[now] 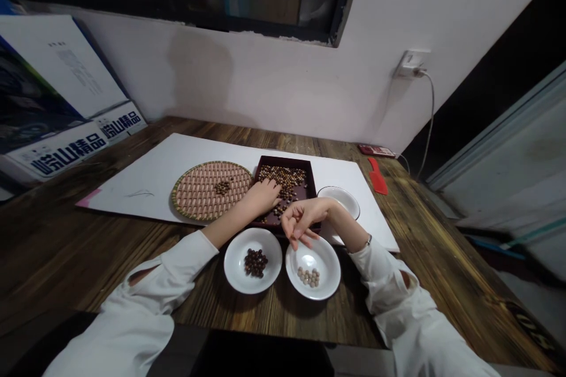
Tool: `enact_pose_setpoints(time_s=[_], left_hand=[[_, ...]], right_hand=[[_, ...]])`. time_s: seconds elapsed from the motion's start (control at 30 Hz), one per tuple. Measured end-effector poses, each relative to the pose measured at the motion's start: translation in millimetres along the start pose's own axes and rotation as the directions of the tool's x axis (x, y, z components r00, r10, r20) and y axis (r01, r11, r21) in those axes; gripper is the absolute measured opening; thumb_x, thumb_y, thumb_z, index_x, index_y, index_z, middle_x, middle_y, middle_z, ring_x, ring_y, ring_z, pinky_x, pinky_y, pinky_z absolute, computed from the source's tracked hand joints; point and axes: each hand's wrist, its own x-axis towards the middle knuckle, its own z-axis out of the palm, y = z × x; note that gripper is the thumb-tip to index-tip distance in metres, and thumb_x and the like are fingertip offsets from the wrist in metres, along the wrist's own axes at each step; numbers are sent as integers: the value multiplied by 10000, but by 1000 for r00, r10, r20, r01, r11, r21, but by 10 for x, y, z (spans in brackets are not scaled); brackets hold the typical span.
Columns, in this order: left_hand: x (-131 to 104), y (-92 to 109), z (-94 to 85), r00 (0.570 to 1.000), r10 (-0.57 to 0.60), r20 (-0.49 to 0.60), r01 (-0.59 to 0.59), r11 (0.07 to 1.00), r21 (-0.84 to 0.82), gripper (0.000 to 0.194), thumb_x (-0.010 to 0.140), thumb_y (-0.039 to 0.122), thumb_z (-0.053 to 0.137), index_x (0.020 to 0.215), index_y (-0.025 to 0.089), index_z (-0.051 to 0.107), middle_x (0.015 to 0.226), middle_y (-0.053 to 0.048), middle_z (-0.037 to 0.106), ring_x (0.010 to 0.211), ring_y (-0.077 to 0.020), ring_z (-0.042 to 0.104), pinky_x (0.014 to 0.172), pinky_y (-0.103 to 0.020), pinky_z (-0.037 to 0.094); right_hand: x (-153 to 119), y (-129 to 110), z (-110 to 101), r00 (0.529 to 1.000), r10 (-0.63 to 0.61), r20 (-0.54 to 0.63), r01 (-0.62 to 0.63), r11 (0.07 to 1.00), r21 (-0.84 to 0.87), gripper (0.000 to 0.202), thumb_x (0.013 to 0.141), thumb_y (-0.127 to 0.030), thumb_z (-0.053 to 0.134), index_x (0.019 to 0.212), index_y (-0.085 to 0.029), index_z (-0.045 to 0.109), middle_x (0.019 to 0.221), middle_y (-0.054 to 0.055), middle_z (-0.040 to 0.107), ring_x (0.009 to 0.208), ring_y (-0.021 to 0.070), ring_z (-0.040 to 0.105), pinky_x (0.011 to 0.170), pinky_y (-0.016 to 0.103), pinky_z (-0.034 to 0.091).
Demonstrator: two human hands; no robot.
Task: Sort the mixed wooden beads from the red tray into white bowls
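My left hand [264, 195] reaches into a dark red rectangular box [312, 188], its fingers outstretched over the mixed brown, tan and dark beads [285, 178]. Above the far rim of the right white bowl [335, 274] hangs my right hand [304, 217], its thumb and index finger pinched together; anything between them is too small to make out. Pale beads [309, 276] lie at the bottom of that bowl. Beside it, the left white bowl [233, 268] holds dark reddish-brown beads [255, 263].
A round woven tray [198, 188] with a few brown beads sits left of the box on a white board [145, 179]. Right of the box stands another white bowl [340, 195]. A red scraper-like tool [377, 178] and a phone [377, 151] on a cable lie farther right. Printed boxes [66, 118] stand at left.
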Motion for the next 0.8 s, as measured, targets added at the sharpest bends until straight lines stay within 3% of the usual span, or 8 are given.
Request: enact_pose_setpoints(time_s=[0.2, 0.43, 0.8], left_hand=[[7, -10, 24, 1000, -5, -3, 5, 1000, 6, 302, 914, 319, 505, 1096, 94, 590, 1081, -147, 605, 1018, -296, 569, 789, -387, 479], [12, -13, 32, 1000, 5, 2, -5, 999, 33, 302, 914, 316, 512, 1107, 94, 584, 1089, -151, 607, 1020, -287, 577, 805, -381, 480], [5, 6, -11, 1000, -3, 4, 3, 1000, 24, 296, 913, 308, 518, 1099, 87, 586, 1084, -159, 614, 1028, -294, 585, 803, -385, 482]], right_hand=[[4, -13, 28, 996, 82, -42, -85, 993, -85, 305, 744, -322, 768, 888, -107, 607, 733, 20, 729, 559, 117, 686, 447, 152, 524], [-31, -74, 76, 978, 201, -62, -208, 968, -141, 295, 742, -329, 758, 853, -132, 569, 516, -52, 629, 318, 58, 490, 290, 125, 320], [-46, -133, 168, 957, 263, -123, -284, 934, -215, 316, 735, -358, 742, 902, -144, 580, 534, -44, 648, 367, 84, 555, 362, 148, 438]])
